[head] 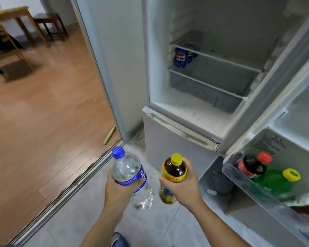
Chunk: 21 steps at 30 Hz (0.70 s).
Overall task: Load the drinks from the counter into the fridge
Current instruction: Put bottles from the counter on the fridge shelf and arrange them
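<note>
Your left hand (120,188) grips a water bottle (130,175) at 7 o'clock | right hand (183,186) wraps a tea bottle (173,177) | both likely light, smooth plastic; hold mid-body | fridge (203,107) open at 1 o'clock.

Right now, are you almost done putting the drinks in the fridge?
Partly. Already in: blue cans on a fridge shelf, and a red-capped bottle and a green bottle in the door bin. In hand: the left hand grips a water bottle, the right hand a tea bottle. Those two still need shelving. The counter is out of view.
</note>
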Each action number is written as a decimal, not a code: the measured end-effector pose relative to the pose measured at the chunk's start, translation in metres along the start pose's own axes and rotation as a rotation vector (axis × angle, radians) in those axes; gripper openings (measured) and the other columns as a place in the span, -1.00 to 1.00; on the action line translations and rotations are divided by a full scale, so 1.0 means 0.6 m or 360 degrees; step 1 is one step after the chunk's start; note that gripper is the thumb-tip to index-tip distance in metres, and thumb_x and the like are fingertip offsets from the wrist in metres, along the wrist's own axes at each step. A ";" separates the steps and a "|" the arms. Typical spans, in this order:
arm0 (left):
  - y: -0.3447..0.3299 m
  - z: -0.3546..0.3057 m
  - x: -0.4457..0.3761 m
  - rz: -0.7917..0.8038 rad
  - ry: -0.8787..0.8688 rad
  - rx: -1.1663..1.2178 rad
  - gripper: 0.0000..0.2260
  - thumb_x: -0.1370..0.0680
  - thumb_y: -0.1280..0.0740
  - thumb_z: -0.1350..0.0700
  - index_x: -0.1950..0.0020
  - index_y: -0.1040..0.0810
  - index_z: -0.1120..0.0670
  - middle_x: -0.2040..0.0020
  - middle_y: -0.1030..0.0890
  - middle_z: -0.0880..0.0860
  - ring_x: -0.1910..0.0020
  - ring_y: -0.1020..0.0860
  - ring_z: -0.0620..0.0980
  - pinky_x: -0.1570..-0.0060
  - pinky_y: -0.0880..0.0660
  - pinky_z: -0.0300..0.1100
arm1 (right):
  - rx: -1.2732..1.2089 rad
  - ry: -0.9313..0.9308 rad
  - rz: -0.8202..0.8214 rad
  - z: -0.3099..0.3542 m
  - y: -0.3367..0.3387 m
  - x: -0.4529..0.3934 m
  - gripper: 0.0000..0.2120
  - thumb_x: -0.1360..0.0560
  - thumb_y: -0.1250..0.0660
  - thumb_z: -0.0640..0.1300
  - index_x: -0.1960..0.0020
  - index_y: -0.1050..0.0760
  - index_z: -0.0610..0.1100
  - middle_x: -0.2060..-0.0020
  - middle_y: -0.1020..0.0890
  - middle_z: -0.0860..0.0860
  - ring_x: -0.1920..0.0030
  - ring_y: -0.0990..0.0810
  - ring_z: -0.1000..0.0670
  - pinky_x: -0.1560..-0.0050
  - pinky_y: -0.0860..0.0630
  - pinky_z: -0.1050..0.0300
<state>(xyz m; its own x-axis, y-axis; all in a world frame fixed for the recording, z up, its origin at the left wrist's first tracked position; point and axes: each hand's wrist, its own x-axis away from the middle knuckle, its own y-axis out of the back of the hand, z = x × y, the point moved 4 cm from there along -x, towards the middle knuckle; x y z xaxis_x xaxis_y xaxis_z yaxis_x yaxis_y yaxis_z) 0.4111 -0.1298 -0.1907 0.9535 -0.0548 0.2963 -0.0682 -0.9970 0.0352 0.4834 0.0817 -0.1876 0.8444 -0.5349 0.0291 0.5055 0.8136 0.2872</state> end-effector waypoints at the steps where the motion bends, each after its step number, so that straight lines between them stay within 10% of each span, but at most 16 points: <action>1: -0.004 -0.006 -0.029 0.0051 0.0007 -0.0020 -0.23 -0.03 -0.63 0.04 -0.22 -0.53 -0.10 -0.06 -0.68 0.00 -0.01 -0.67 0.01 0.03 -0.64 0.04 | 0.0020 -0.0009 -0.0049 -0.001 -0.006 -0.014 -0.34 -0.10 -0.60 0.16 -0.12 -0.40 0.34 -0.01 -0.59 0.32 -0.04 -0.60 0.23 0.02 -0.49 0.35; 21: -0.233 -0.186 -0.428 0.0798 -0.0329 -0.0406 -0.33 -0.06 -0.65 -0.03 -0.11 -0.50 -0.20 0.04 -0.67 -0.14 0.06 -0.67 -0.09 -0.02 -0.64 0.07 | 0.0070 -0.0173 -0.0870 0.061 -0.005 -0.269 -0.29 -0.09 -0.63 0.10 -0.16 -0.40 0.19 0.04 -0.61 0.31 0.01 -0.59 0.29 0.10 -0.47 0.46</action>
<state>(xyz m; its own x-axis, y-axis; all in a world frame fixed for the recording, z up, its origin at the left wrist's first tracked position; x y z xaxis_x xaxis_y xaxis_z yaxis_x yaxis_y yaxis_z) 0.1428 0.0296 -0.1653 0.8224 -0.5502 0.1449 -0.5686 -0.8039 0.1746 0.3388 0.1573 -0.1585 0.4371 -0.8986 -0.0376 0.8550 0.4021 0.3276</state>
